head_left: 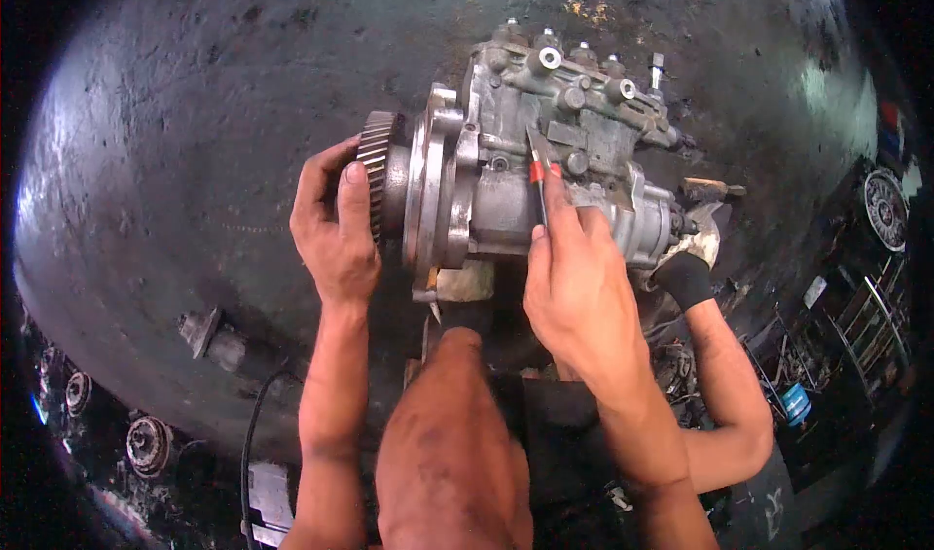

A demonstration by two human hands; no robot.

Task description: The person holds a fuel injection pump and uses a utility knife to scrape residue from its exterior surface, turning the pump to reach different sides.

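A metal pump-like assembly point(506, 205) lies on its side across the middle of the view, with several fittings along its upper edge. At its left end, my left hand point(336, 219) grips the rim of a toothed gear point(377, 171), thumb on the near face. Over the middle of the housing, my right hand point(579, 283) holds a slim tool point(538, 176) with red and black on its handle. The tool's pointed metal end rests over or against the casing; contact is unclear.
Another person's forearms, one in the centre point(448, 433) and one at right point(725, 365), reach under the assembly in dark-cuffed gloves. A small metal part point(214, 341) lies lower left, near a black cable point(253, 433). Round parts, metal bars and a blue container point(796, 404) sit around the edges.
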